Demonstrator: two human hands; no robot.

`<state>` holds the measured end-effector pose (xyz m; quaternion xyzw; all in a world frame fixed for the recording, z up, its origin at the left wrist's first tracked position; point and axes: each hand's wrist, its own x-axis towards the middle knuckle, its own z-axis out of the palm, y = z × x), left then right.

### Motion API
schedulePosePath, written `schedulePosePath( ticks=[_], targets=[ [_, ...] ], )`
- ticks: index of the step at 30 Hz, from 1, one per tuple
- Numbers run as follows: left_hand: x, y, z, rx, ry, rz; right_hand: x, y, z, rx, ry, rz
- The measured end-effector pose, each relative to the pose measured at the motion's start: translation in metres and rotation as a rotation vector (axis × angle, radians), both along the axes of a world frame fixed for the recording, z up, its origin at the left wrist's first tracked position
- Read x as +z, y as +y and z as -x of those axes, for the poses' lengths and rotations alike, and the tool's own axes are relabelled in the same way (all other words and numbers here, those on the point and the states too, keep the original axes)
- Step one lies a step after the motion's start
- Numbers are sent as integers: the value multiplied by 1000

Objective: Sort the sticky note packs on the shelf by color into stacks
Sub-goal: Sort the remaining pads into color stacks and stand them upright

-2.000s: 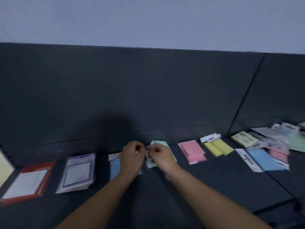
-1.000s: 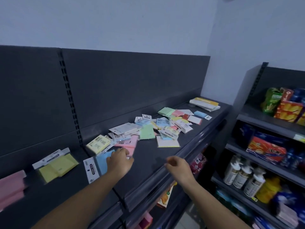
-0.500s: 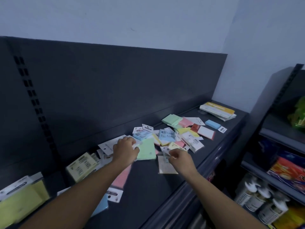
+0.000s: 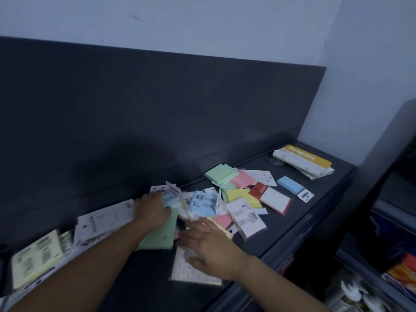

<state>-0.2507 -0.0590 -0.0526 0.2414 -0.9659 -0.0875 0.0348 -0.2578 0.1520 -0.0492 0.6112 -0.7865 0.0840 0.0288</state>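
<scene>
Both hands are working in the unsorted heap of sticky note packs (image 4: 202,206) that lies along the middle of the shelf (image 4: 292,224), between its back panel and front edge. The left hand (image 4: 152,209) lies palm down, fingers spread, on the upper end of a large green pack (image 4: 161,233), apparently to pin it or draw it out from under its neighbours; whether any fingers curl round its edge cannot be told. The right hand (image 4: 209,244) rests flat and open near the front edge, across a white printed pack (image 4: 191,269) and the lower fringe of the heap, gripping nothing visible; this reads as steadying loose packs while the other hand separates one. Colours remain mixed: a green stack (image 4: 220,174) and a pink pack (image 4: 242,179) towards the back, a yellow pack (image 4: 243,195) and a red-edged pack (image 4: 272,199) beside them, a blue pack (image 4: 290,184) lying apart towards the right end. A long yellow-topped bundle (image 4: 304,161) sits in the back right corner. A pale yellow pack (image 4: 36,257) lies at the left end. Judgement: sorting of this heap is far from finished; overlapping packs may slide when one is pulled.
</scene>
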Motion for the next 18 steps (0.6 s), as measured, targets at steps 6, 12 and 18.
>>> schedulePosePath(
  ticks=[6,12,18],
  targets=[
    [-8,1,16,49,0,59,1,-2,37,-144,53,-146],
    [-1,1,15,63,99,52,3,9,68,-317,48,-64],
    [8,0,3,28,313,-164,5,22,63,26,34,246]
  ],
)
